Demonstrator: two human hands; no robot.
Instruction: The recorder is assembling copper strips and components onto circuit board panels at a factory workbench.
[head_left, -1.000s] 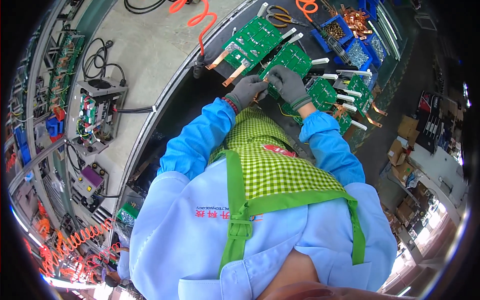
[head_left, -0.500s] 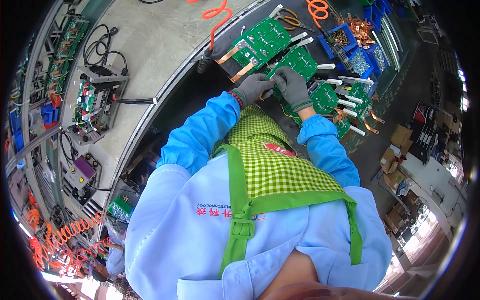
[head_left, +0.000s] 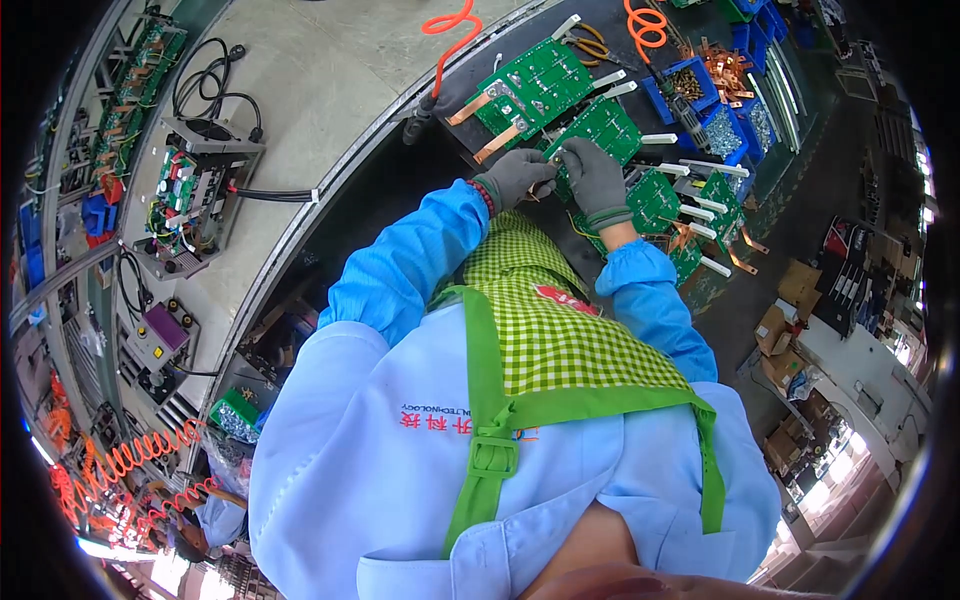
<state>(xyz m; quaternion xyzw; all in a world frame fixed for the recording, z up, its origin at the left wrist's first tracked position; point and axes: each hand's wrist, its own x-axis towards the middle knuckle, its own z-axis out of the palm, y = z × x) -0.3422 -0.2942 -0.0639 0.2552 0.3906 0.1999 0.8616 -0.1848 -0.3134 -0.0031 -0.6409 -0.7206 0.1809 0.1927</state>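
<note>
Both my hands wear grey gloves and meet at the near edge of a green circuit board on the dark workbench. My left hand is closed at the board's lower left corner, with a bit of copper strip showing at its fingertips. Bent over the same corner, my right hand has its fingers pinched together; whatever they hold is too small or hidden to make out. Just beyond lies another green board with two copper strips and white posts.
Several smaller boards with white posts lie right of my hands. Farther right stand blue bins of screws and copper parts. Pliers and a power screwdriver on an orange coiled hose lie behind. An opened electronic unit stands at left.
The whole view has shifted slightly, so bench and boards sit a little farther right. My hands stay at the same board corner, with only slight finger movement.
</note>
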